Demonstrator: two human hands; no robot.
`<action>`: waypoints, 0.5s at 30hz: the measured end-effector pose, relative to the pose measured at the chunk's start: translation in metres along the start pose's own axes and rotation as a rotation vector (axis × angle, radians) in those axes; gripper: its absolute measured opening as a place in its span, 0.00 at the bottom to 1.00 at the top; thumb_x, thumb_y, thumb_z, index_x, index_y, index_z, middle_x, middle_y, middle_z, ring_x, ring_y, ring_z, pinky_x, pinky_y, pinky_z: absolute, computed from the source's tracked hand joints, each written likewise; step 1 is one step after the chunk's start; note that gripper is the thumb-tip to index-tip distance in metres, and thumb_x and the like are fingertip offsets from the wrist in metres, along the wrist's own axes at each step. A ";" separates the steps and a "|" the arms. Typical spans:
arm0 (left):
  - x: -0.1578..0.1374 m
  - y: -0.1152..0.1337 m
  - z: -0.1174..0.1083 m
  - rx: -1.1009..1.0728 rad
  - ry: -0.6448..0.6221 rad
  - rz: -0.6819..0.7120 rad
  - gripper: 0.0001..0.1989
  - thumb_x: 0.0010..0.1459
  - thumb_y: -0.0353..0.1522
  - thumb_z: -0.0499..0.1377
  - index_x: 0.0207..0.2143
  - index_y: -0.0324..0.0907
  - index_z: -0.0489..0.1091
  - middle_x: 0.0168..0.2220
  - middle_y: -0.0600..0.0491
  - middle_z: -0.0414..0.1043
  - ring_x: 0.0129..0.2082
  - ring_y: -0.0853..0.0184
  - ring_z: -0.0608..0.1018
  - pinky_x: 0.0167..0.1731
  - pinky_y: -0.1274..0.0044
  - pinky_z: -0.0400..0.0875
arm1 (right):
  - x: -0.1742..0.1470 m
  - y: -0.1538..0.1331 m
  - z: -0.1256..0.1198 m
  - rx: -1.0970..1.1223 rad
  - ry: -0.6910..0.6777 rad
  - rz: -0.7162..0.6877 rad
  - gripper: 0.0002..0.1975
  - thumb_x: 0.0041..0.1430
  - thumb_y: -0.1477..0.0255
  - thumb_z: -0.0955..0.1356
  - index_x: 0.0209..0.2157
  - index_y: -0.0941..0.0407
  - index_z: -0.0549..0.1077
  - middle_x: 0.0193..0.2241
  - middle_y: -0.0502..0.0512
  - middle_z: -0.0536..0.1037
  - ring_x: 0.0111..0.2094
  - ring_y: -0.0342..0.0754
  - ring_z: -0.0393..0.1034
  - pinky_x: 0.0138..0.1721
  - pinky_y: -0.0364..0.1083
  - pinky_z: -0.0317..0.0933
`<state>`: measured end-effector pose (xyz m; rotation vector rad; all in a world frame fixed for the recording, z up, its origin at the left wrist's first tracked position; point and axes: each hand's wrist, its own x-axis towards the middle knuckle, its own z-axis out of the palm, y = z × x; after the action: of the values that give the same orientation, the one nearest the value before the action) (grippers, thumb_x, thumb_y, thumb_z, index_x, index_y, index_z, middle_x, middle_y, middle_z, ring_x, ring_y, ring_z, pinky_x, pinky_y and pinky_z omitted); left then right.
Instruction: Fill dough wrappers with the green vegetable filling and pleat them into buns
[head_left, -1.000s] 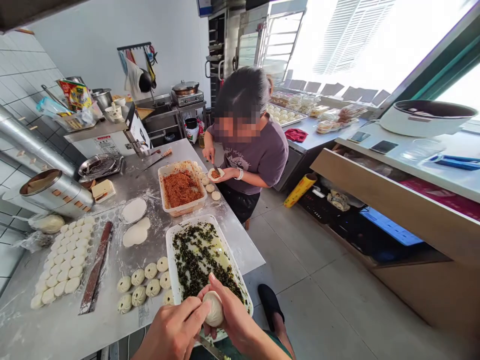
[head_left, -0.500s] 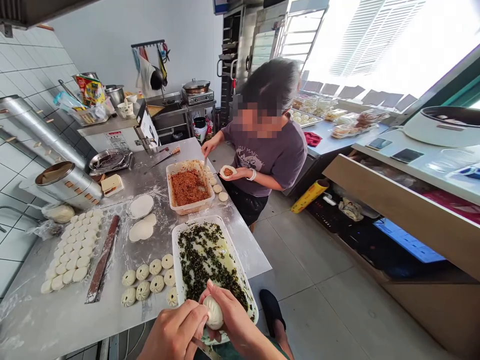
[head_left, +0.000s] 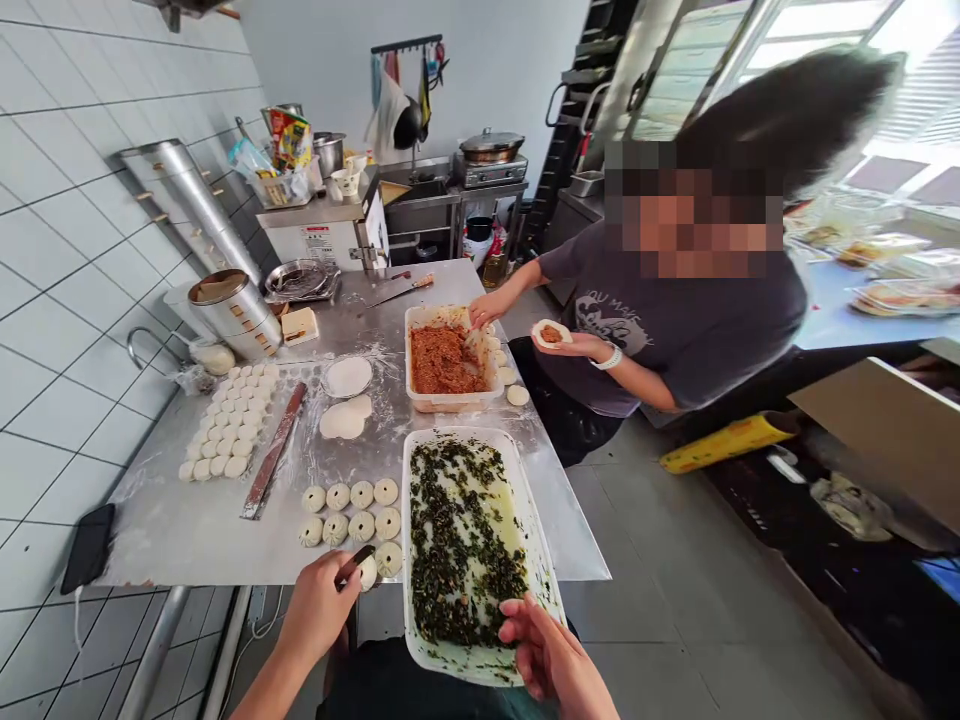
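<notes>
My left hand (head_left: 324, 604) is at the table's front edge, its fingers closed on a dark flat stick (head_left: 354, 565). A pleated bun (head_left: 368, 573) is at its fingertips, partly hidden by the stick and fingers. Rows of pleated buns (head_left: 361, 526) sit just beyond on the metal table. My right hand (head_left: 546, 648) is empty, fingers loosely bent and apart, over the near right corner of the white tub (head_left: 545, 560). Chopped dark green filling (head_left: 457, 540) covers much of the tub's bottom.
Across the table a co-worker (head_left: 675, 330) holds a wrapper with filling (head_left: 551, 333) by a tub of reddish filling (head_left: 448, 360). Left lie dough pieces (head_left: 232, 420), a brown rolling stick (head_left: 274, 452), flat wrappers (head_left: 345, 417) and a phone (head_left: 88, 548).
The bun has gone from between both hands to the table edge with my left hand. My right hand has come off it and moved right. The view has swung left.
</notes>
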<state>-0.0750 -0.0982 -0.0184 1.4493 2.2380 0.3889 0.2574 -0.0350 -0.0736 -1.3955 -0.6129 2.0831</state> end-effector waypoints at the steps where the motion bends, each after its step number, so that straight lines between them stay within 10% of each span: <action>1: 0.003 -0.007 0.004 -0.012 0.004 -0.019 0.12 0.66 0.37 0.53 0.34 0.46 0.75 0.34 0.53 0.79 0.36 0.65 0.81 0.39 0.77 0.70 | 0.000 -0.001 0.000 0.007 0.008 0.018 0.31 0.55 0.41 0.71 0.38 0.57 0.81 0.28 0.52 0.79 0.20 0.39 0.59 0.19 0.41 0.50; 11: 0.028 -0.053 0.036 -0.051 0.054 -0.062 0.12 0.65 0.36 0.54 0.31 0.44 0.74 0.31 0.51 0.79 0.35 0.62 0.81 0.38 0.74 0.70 | 0.000 -0.008 0.013 0.024 0.029 0.085 0.34 0.46 0.41 0.75 0.38 0.58 0.82 0.28 0.52 0.79 0.21 0.40 0.58 0.20 0.41 0.50; 15: 0.024 -0.073 0.041 -0.075 0.076 -0.023 0.17 0.69 0.40 0.51 0.46 0.46 0.78 0.45 0.47 0.81 0.45 0.60 0.82 0.46 0.71 0.75 | -0.002 -0.007 0.014 0.026 0.025 0.103 0.31 0.47 0.43 0.76 0.38 0.57 0.82 0.28 0.52 0.79 0.23 0.41 0.58 0.20 0.42 0.52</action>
<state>-0.1204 -0.1067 -0.0926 1.3906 2.2715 0.5226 0.2464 -0.0318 -0.0627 -1.4645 -0.5117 2.1419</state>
